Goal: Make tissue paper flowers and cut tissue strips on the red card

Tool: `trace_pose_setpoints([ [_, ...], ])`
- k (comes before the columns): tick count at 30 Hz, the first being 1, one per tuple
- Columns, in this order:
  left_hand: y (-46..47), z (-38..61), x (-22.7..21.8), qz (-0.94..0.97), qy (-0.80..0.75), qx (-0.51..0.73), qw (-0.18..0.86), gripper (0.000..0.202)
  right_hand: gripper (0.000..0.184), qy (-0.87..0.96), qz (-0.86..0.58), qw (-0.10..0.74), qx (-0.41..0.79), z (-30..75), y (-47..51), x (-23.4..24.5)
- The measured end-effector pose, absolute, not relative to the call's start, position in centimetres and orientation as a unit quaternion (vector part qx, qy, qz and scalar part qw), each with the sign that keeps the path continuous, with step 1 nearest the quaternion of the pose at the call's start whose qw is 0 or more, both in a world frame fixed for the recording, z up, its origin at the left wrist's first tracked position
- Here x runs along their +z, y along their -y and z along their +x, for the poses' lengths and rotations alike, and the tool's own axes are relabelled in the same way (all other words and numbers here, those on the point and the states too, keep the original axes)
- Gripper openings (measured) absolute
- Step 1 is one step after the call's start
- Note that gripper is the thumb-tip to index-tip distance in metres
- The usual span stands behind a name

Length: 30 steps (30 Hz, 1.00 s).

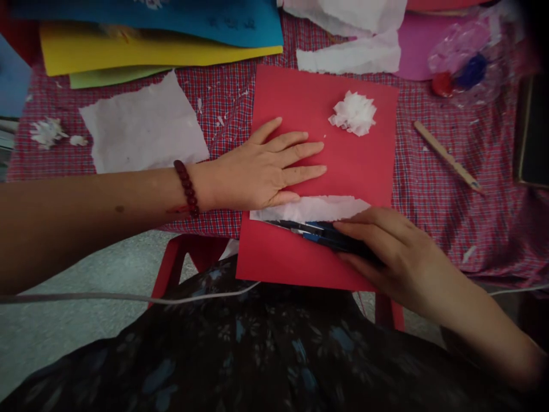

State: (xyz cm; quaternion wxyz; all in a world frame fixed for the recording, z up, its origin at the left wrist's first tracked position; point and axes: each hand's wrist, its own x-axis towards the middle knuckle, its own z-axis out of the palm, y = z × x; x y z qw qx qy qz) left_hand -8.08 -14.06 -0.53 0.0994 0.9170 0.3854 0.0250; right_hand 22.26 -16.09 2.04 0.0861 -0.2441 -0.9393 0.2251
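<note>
My left hand (pixel 274 163) lies flat with spread fingers on a red sheet of paper (pixel 291 257). Its thumb touches the left part of a white paper strip (pixel 311 209) that lies across the sheet. In my right hand (pixel 394 252) is a slim black-and-blue tool (pixel 326 234) with a silvery part; its kind is not clear. The tool points left along the strip's lower edge, and its rear end is hidden in the hand. A crumpled white paper flower (pixel 354 113) sits on the red sheet's upper right.
A torn white paper piece (pixel 143 126) lies left, near white paper tufts (pixel 48 133). Blue and yellow sheets (pixel 158 54) are at the back, with more white paper (pixel 351 54). A pencil (pixel 448 155) and a clear plastic item (pixel 467 68) lie right on the checked tablecloth (pixel 433 223).
</note>
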Motion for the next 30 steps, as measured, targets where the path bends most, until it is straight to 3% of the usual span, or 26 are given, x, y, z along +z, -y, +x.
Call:
trace_pose_setpoints([
  [8, 14.0, -8.2, -0.9, 0.903, -0.393, 0.083, 0.150, 0.052, 0.040, 0.940, -0.254, 0.099, 0.206, 23.1, 16.7, 2.0],
  [14, 14.0, -8.1, -0.4, 0.910, -0.391, 0.045, 0.133, 0.054, 0.036, 0.944, -0.258, 0.117, 0.167, 23.6, 16.3, 1.9],
  [30, 13.6, -8.3, -1.2, 0.910, -0.373, 0.084, 0.163, 0.057, 0.027, 0.955, -0.217, 0.125, 0.160, 20.4, 14.9, 1.5],
])
